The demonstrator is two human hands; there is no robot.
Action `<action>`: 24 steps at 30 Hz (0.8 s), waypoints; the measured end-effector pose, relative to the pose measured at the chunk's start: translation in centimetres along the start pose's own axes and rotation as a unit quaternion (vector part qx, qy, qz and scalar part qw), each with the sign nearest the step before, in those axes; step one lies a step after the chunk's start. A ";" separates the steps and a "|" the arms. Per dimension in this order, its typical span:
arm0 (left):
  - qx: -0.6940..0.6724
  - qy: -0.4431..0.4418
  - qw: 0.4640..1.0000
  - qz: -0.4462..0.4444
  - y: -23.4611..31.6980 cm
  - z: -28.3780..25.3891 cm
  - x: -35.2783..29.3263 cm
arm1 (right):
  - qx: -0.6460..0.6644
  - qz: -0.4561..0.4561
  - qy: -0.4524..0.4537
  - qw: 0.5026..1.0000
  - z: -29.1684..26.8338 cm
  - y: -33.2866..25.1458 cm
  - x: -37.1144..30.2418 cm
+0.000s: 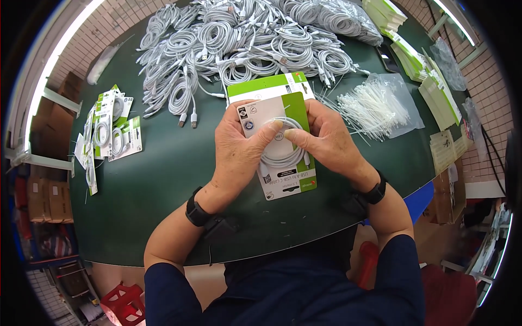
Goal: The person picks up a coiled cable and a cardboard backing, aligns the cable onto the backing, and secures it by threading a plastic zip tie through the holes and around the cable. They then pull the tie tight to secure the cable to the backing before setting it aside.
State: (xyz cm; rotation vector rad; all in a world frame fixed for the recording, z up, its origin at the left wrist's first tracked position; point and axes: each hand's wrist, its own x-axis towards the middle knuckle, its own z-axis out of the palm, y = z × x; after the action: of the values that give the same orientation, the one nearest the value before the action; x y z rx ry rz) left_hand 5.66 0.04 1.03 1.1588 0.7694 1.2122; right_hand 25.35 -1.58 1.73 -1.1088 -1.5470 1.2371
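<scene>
Between my two hands is a white and green cable card (pixel 302 176), tilted toward me, with a coiled white USB cable (pixel 284 158) lying on its face. My left hand (pixel 242 144) grips the card's left side, its thumb pressed on the coil. From the other side my right hand (pixel 331 136) holds the card, the thumb also pressing on the cable. Fingers of both hands are hidden behind the card. Just beyond it lies another green and white card (pixel 261 84) on the dark green table (pixel 163 201), partly covered.
A large heap of coiled white cables (pixel 217 49) fills the far side. White cable ties (pixel 375 106) lie on a plastic bag to the right, near a dark phone (pixel 387 58). Stacked cards (pixel 439 98) line the right edge. Carded cables (pixel 103 133) are piled at left.
</scene>
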 end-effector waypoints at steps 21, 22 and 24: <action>0.192 -0.004 0.971 0.142 0.9 1.1 -1.2 | -0.053 -0.158 0.206 0.964 1.3 1.5 0.5; 0.257 0.004 0.946 0.199 1.0 1.3 -1.4 | 0.018 -0.143 0.212 0.966 1.3 1.5 0.5; 0.371 0.003 0.882 0.290 1.6 1.5 -1.9 | -0.019 -0.162 0.221 0.961 0.9 1.4 0.5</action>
State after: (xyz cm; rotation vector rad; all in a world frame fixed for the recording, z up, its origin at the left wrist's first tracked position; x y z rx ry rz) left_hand 6.18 -2.26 2.73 2.1326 0.9663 1.4449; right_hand 24.54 -1.18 0.21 -1.0205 -1.3414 0.6843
